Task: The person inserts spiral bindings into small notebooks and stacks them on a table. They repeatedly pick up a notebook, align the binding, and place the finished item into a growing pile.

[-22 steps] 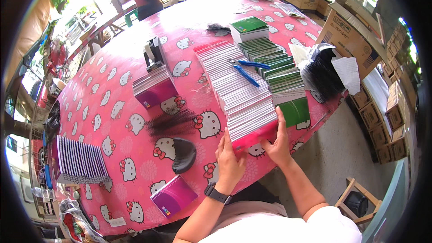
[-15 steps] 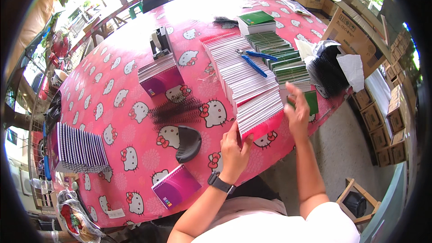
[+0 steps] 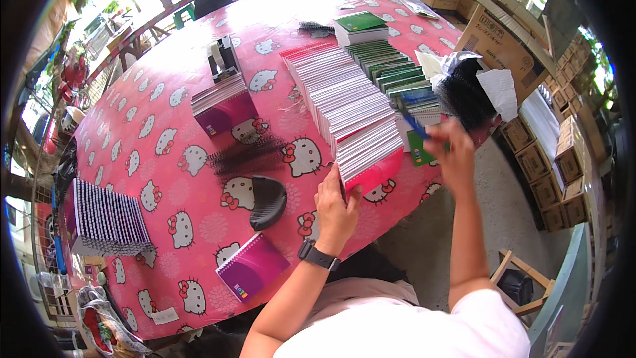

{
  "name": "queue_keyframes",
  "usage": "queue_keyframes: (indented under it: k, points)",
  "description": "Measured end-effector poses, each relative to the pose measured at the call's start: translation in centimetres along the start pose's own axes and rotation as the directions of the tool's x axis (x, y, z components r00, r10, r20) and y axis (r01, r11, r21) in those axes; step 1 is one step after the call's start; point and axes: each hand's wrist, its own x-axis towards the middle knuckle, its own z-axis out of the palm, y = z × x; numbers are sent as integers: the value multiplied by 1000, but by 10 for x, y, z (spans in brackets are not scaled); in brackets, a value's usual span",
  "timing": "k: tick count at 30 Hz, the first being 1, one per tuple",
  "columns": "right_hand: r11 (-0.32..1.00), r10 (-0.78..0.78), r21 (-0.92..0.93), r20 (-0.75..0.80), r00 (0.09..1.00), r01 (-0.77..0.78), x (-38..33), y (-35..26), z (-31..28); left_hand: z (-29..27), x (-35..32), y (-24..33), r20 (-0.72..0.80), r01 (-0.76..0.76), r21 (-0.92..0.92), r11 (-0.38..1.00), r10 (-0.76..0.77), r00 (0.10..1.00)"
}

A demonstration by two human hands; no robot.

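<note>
A long row of white-edged notebooks with red covers (image 3: 344, 106) stands packed on the table before me. My left hand (image 3: 336, 209) grips the near left corner of this row, its thumb against the red front cover. To the right of the row, my right hand (image 3: 454, 152) is raised and closed around pliers with blue handles (image 3: 414, 121), smeared by motion. Beneath that hand a green notebook (image 3: 419, 151) shows in part. Beside the red row runs a row of green-covered notebooks (image 3: 384, 65), with a green-topped stack (image 3: 361, 23) at its far end.
Left of the rows are purple notebooks (image 3: 228, 113), a tape dispenser (image 3: 222, 56), loose black wire coils (image 3: 245, 159), a black curved object (image 3: 269, 202) and a purple spiral notebook (image 3: 252, 268). Bound notebooks (image 3: 109, 215) stack far left. Black coils (image 3: 469, 96) and cartons (image 3: 503, 46) are right.
My right hand, formerly raised with nothing in it, has taken the pliers off the red row and moved them right. My left hand keeps its place at the row's corner. The view has shifted slightly.
</note>
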Motion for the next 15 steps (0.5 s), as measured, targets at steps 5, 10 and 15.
queue_keyframes:
  k: [5, 10, 15]
  points:
    - [972, 221, 109, -120, 968, -209, -100, -19, 52, -1, 1, 1, 34, 17, -29, 999, -16, 999]
    - [991, 118, 67, -26, 993, -116, -103, -7, 64, -12, 0, 0, -33, 35, -257, 966, -45, 998]
    - [998, 19, -69, 155, 988, -8, -96, 15, 51, -33, -13, 24, -94, -15, -212, 977, -5, 996]
